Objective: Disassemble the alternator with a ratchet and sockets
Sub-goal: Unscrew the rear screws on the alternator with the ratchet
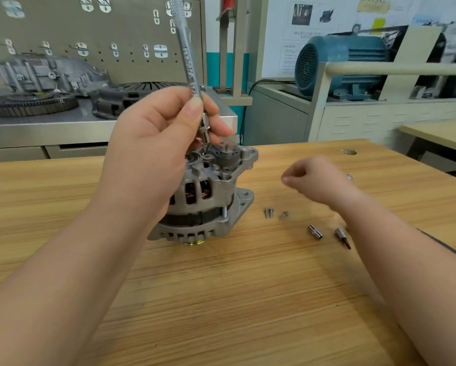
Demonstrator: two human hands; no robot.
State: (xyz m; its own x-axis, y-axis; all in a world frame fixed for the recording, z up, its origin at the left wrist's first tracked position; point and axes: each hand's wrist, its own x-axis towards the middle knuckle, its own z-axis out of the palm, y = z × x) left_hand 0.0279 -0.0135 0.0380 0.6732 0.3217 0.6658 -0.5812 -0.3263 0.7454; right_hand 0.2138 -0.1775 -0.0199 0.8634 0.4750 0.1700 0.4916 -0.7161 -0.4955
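Alternator (pixel 208 196) stands pulley-down at mid-tabletop (pixel 221 299), exposing its top fasteners. Left hand (pixel 153 143) grips the ratchet (pixel 187 56) upright, socket engaged there. Right hand (pixel 316 178) is curled and blurred above loose screws (pixel 268 213) and spare sockets (pixel 315 231); whether it holds anything cannot be told.

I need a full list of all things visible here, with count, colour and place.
alternator: 1, silver-grey, standing at table centre
ratchet: 1, silver, upright over alternator
screws: 3, silver, on table right of alternator
sockets: 2, silver, on table right of screws
table: 1, light wood, foreground
motor: 1, blue-green, back right
engine parts: several, dark grey, bench back left
left hand: 1, grips ratchet
right hand: 1, blurred, above table, fingers curled
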